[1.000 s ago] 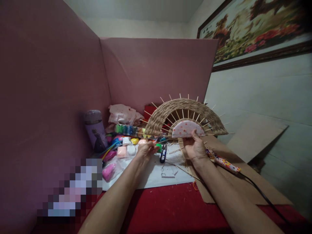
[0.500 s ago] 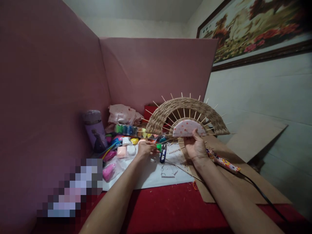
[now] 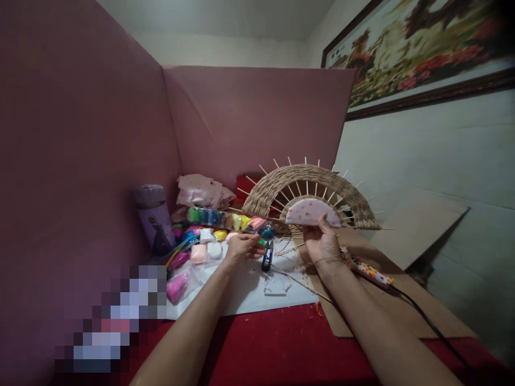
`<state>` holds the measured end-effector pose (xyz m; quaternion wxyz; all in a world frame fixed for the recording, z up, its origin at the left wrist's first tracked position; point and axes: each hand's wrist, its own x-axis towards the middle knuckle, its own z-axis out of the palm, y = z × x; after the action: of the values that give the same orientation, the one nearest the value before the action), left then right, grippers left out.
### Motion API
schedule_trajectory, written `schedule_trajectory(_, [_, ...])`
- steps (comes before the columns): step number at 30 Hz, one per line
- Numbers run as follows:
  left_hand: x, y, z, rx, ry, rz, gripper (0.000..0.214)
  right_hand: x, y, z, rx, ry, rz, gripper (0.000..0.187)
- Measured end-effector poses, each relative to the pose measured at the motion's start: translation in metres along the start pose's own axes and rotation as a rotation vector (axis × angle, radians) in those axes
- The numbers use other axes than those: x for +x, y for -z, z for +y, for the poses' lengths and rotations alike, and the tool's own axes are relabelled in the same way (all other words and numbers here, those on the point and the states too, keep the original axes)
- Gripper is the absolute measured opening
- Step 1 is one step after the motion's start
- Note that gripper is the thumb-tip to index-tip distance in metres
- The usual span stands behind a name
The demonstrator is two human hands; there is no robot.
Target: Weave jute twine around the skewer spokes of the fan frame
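Observation:
My right hand (image 3: pixel 322 244) is closed on the lower edge of a half-round woven fan (image 3: pixel 309 174), thumb on its white, red-spotted centre piece (image 3: pixel 311 212). Thin sticks radiate through the fan's twisted cord band and poke out past its rim. The fan is held up above the table, its right end a little lower. My left hand (image 3: pixel 244 247) has its fingers stretched out and slightly apart, with nothing visible in them. Just right of those fingertips are dark blue thread snips (image 3: pixel 267 256), blades pointing up.
Bagged coloured clay (image 3: pixel 199 253) and a strip of colours (image 3: pixel 213 216) lie at the left, near a purple bottle (image 3: pixel 155 220). A flower-patterned corded tool (image 3: pixel 370 272) rests on cardboard (image 3: pixel 362 311). White paper (image 3: pixel 241 295), with scraps and a loose cord, covers part of the red cloth (image 3: pixel 257 348).
The fan has tilted slightly, its left end rising and its right end dropping. My left fingers have loosened from a pinch near a thin strand and spread out.

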<state>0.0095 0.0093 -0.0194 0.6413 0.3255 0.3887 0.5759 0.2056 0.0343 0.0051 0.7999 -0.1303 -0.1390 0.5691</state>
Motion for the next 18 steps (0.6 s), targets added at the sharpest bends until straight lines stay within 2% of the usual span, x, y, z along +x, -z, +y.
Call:
schedule_trajectory(5, [-0.02, -0.032, -0.015, 0.16, -0.006, -0.192, 0.04, -0.019, -0.006, 0.015, -0.019, -0.03, -0.016, 0.02])
schedule_trajectory(7, [-0.025, -0.039, -0.018, 0.142, -0.015, -0.25, 0.043, -0.03, -0.008, 0.023, -0.042, -0.029, -0.054, 0.024])
schedule_trajectory(11, [-0.027, -0.042, -0.015, -0.096, -0.001, -0.196, 0.037, -0.048, -0.008, 0.037, -0.13, -0.028, -0.199, 0.029])
schedule_trajectory(15, [-0.023, -0.033, 0.002, -0.241, -0.072, -0.183, 0.027, -0.054, -0.004, 0.043, -0.279, 0.064, -0.354, 0.026])
schedule_trajectory(18, [-0.021, -0.024, 0.017, -0.314, -0.12, -0.141, 0.025, -0.052, -0.002, 0.042, -0.428, 0.035, -0.42, 0.033])
